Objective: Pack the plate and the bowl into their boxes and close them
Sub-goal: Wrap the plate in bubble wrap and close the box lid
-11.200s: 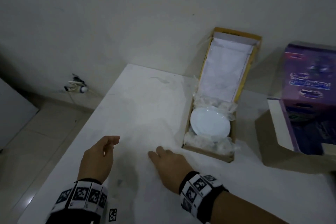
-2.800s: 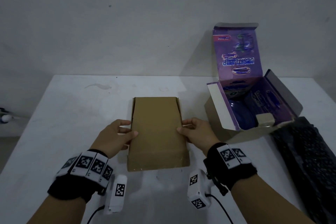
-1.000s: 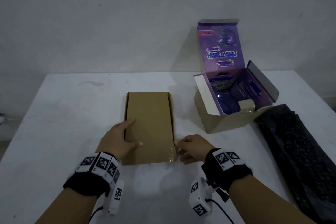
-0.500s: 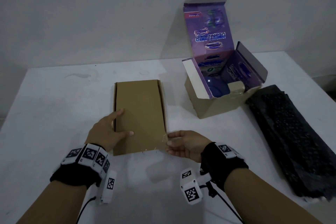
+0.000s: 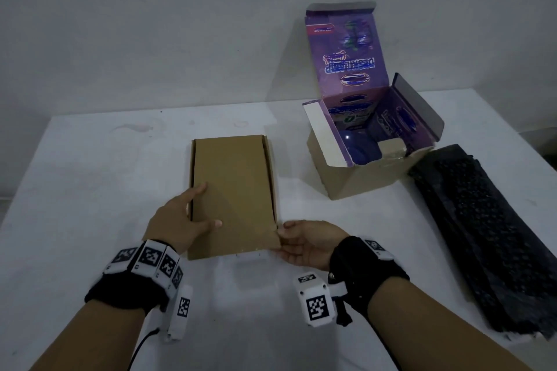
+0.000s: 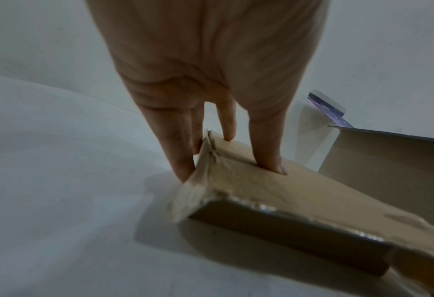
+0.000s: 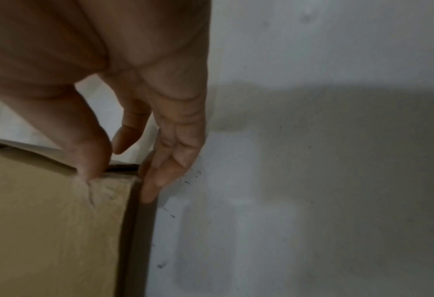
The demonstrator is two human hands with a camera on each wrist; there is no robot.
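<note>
The brown cardboard box (image 5: 238,178) lies in the middle of the white table (image 5: 90,190) with its lid down, so the plate is hidden inside. My left hand (image 5: 196,211) presses on the lid's left edge: thumb (image 6: 269,158) and one finger on top, the others straight down the side wall. My right hand (image 5: 284,238) pinches the near right corner, thumb (image 7: 91,164) on the lid and fingers (image 7: 157,178) against the side. The purple box (image 5: 355,172) stands open at the right, with the dark blue bowl (image 5: 360,146) inside.
A long black textured sheet (image 5: 488,235) lies along the table's right edge, just right of the purple box. That box's lid (image 5: 346,48) stands upright against the grey wall. Bare table surface shows to the left of and in front of the brown box.
The brown box, open with the white plate showing at first, now has its lid down. Over the last second my right hand turned palm-up at the near right corner; my left stayed on the lid.
</note>
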